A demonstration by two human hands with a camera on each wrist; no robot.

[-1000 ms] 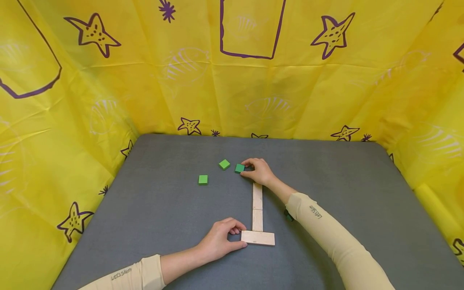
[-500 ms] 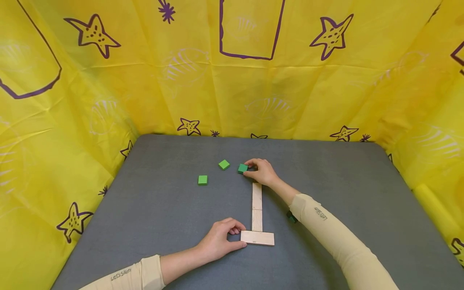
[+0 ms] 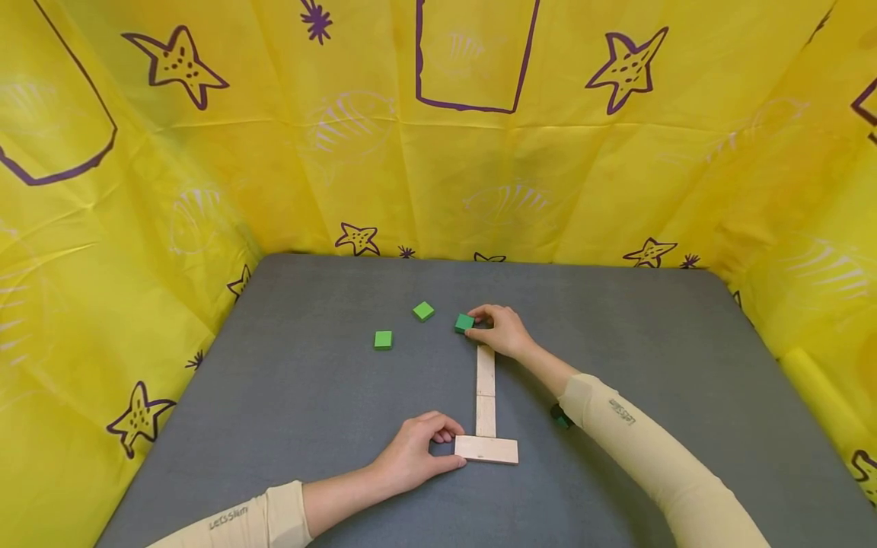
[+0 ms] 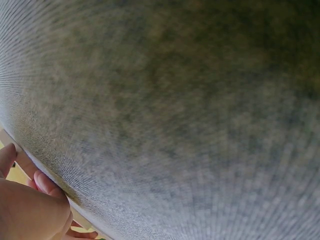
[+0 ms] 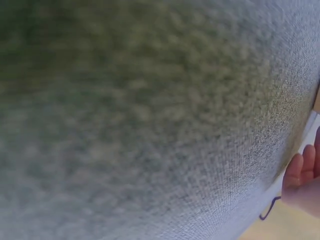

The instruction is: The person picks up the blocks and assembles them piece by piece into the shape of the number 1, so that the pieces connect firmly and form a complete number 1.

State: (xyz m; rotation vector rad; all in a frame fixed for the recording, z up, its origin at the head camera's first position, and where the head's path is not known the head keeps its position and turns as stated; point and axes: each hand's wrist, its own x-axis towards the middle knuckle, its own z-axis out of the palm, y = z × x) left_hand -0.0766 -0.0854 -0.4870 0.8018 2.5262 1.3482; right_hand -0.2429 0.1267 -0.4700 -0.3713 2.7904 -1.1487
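In the head view my right hand [image 3: 505,332] pinches a dark green square block [image 3: 464,323] between thumb and fingers, just beyond the far end of a row of wood. That row is two pale wooden planks [image 3: 486,380] laid end to end, pointing away from me. Across their near end lies a third wooden plank [image 3: 486,450], forming an upside-down T. My left hand [image 3: 413,454] holds this crosswise plank at its left end, thumb at the near corner and index finger at the far one. Both wrist views mostly show blurred grey cloth, with fingers at the edge.
Two light green square blocks lie to the left of the right hand, one farther back [image 3: 423,311] and one nearer [image 3: 383,340]. A grey cloth-covered table [image 3: 288,396] carries everything. Yellow curtains [image 3: 438,167] with starfish drawings enclose its back and sides.
My right hand has drawn the dark green block a little to the right and slightly toward me. The left hand and the wooden planks stay as they were.
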